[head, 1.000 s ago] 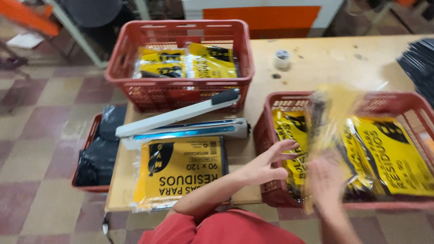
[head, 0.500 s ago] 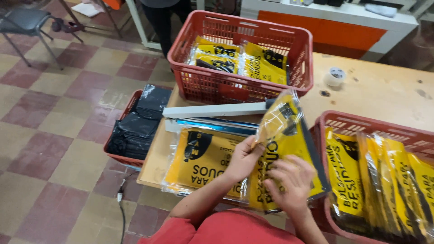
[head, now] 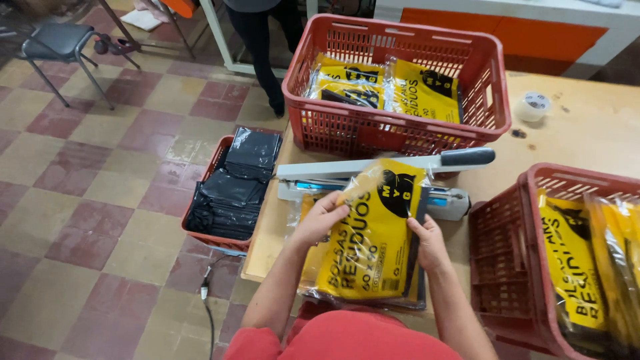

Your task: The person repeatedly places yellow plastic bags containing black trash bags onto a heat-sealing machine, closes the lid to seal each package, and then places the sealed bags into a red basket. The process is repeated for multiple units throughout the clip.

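Yellow packet at the sealer
Left hand [head: 321, 217] and right hand [head: 429, 243] grip the yellow packet [head: 373, 230] on the table [head: 587, 133] — now flat, its top edge under the sealer [head: 380, 175], no longer lifted

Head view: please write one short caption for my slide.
Both hands, left hand and right hand, hold a yellow packet at the heat sealer.

- Even, moderately bright indoor light falls from overhead; shadows under the red crate [head: 393, 127] are soft.
- Glare streaks the clear wrap of the yellow packet [head: 373, 233].
- Wide-angle bending shows at the frame edges.
- Slight motion softness affects the packet's top edge.
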